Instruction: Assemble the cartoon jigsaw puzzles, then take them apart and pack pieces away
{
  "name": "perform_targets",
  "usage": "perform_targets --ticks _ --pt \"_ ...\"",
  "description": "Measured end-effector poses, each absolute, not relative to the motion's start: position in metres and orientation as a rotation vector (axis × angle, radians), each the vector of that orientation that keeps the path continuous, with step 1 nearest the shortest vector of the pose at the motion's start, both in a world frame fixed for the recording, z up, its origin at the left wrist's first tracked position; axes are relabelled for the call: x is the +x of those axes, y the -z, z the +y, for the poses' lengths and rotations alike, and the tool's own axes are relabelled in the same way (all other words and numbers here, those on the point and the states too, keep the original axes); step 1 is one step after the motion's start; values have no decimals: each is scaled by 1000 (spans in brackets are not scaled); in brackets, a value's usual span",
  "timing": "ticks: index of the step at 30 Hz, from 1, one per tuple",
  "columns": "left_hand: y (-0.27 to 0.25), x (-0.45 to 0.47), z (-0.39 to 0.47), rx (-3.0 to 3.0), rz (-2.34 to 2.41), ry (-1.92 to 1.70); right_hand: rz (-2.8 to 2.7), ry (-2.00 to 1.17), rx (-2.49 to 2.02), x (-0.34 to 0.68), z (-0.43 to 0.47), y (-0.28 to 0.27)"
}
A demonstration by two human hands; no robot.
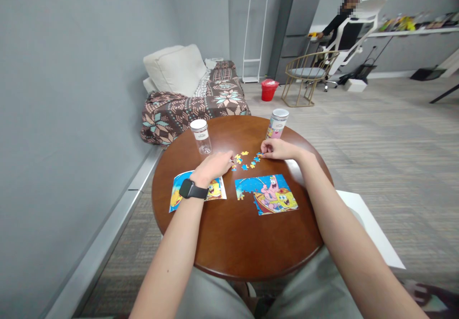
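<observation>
A cartoon jigsaw puzzle (276,197), largely joined, lies on the round brown table with a gap at its lower left. Beyond it, loose puzzle pieces (245,167) in blue and yellow are spread in a rough arc. My left hand (217,166), with a black watch at the wrist, rests at the arc's left end, its fingers curled together; what they hold is hidden. At the right end, my right hand (278,148) pinches a small puzzle piece (260,155). Under my left wrist lies a printed picture sheet (218,190), partly covered.
A clear jar (202,139) with a white lid stands at the table's back left, a printed canister (277,124) at the back right. Behind are a draped sofa (222,92), a red bin (268,90) and a gold chair (304,72). A person (337,25) sits farther off.
</observation>
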State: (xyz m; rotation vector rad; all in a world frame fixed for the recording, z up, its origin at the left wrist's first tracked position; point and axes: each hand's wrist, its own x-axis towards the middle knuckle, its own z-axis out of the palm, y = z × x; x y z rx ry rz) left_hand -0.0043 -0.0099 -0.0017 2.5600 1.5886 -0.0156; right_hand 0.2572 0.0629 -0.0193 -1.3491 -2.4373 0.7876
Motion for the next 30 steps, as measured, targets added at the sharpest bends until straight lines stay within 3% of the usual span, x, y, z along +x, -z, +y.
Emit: perform_targets --ticks 21,30 --pt "2 -3 -12 2571 1562 2 -2441 -792 -1340 250 62 21" --pt "1 -3 -9 2562 1518 -66 -2288 -1129 -1054 242 55 12"
